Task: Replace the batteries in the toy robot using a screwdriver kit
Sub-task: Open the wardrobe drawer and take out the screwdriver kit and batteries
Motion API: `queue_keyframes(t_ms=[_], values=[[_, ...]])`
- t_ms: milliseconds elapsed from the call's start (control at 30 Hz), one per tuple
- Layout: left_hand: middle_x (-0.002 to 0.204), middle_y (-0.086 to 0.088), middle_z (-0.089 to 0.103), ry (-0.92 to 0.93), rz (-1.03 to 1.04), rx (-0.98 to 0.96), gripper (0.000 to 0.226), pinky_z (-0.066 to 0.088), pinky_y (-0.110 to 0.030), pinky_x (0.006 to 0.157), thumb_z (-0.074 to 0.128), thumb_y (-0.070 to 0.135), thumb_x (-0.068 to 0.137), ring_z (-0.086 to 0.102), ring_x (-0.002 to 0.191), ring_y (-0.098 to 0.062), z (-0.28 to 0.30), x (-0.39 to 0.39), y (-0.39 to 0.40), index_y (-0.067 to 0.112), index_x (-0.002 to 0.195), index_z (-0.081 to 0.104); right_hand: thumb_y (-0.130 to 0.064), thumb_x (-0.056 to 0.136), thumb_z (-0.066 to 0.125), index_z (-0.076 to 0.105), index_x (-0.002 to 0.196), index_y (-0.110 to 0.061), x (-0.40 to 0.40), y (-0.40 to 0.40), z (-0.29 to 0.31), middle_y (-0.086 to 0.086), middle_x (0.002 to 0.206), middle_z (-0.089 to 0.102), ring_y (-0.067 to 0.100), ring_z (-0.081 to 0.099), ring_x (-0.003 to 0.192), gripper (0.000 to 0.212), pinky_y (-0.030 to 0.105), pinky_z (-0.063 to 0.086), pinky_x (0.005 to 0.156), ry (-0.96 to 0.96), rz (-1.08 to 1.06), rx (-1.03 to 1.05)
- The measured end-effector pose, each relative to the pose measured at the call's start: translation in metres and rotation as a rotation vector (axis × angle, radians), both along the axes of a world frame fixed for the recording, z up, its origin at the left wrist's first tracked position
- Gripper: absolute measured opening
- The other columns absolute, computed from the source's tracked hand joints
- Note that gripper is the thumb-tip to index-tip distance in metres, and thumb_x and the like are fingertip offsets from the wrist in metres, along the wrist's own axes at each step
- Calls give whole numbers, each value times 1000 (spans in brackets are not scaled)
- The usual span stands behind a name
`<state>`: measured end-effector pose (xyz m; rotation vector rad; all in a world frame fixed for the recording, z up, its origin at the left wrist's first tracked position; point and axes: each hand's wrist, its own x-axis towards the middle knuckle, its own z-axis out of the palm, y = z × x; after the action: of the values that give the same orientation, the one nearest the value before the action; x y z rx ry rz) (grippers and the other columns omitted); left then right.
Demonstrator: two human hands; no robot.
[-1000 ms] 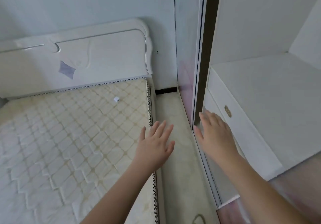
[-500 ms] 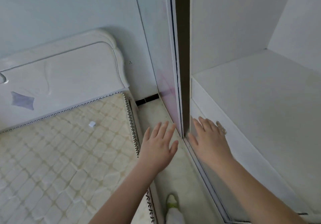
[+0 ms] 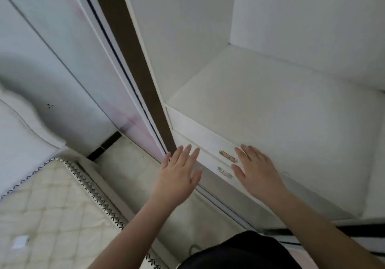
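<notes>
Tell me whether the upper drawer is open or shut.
Shut: the upper drawer front sits flush with the lower drawer; neither hand grips its handle.

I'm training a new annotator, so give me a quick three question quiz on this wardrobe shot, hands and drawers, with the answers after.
1. True or false: the left hand grips a screwdriver.
2. How many drawer handles show between the two hands? A one, B two, C four.
3. Fill in: the right hand is spread beside the upper handle and the lower handle, with its fingers ____.

Key: 1 false, it is open and holds nothing. 2 B. 3 straight, holding nothing; whether they touch the drawer front cannot be told.
</notes>
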<state>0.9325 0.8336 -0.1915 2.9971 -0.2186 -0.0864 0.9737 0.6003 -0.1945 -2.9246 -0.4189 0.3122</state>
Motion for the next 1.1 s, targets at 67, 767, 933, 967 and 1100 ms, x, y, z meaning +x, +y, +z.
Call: queue_keyframes(t_ms=[67, 767, 933, 967, 1100], values=[[162, 6, 8, 27, -84, -10, 60, -4, -37, 118, 14, 56, 100, 2, 150, -16, -7, 18, -9, 33, 154, 4, -51, 98, 19, 26, 150, -21, 1, -3, -6, 1, 158, 24, 20, 19, 146, 61, 36, 17, 117, 9, -54, 38], [120, -1, 63, 52, -351, -25, 43, 51, -39, 87, 43, 45, 91, 61, 110, -22, -73, 81, -91, 20, 124, 57, -48, 95, 39, 47, 134, -17, 5, -80, -41, 3, 141, 51, 22, 47, 131, 50, 39, 43, 105, -67, 22, 264], [114, -1, 64, 123, -310, 28, 43, 53, -38, 83, 40, 44, 90, 63, 102, -23, -81, 88, -84, 19, 119, 60, -48, 94, 40, 50, 132, -19, -4, -80, -49, 1, 139, 52, 20, 48, 130, 49, 37, 43, 105, -94, 80, 277], [113, -1, 65, 129, -301, 38, 43, 53, -38, 82, 40, 45, 90, 64, 100, -23, -84, 90, -82, 19, 118, 60, -48, 94, 40, 51, 131, -19, -5, -80, -51, 1, 139, 52, 20, 48, 130, 49, 37, 43, 105, -99, 87, 284], [121, -1, 62, 181, -251, 31, 49, 50, -39, 89, 35, 46, 92, 62, 107, -23, -96, 102, -72, 19, 126, 57, -46, 92, 44, 59, 123, -18, -2, -82, -50, -1, 126, 60, 18, 55, 119, 44, 33, 46, 100, -160, 113, 267]])
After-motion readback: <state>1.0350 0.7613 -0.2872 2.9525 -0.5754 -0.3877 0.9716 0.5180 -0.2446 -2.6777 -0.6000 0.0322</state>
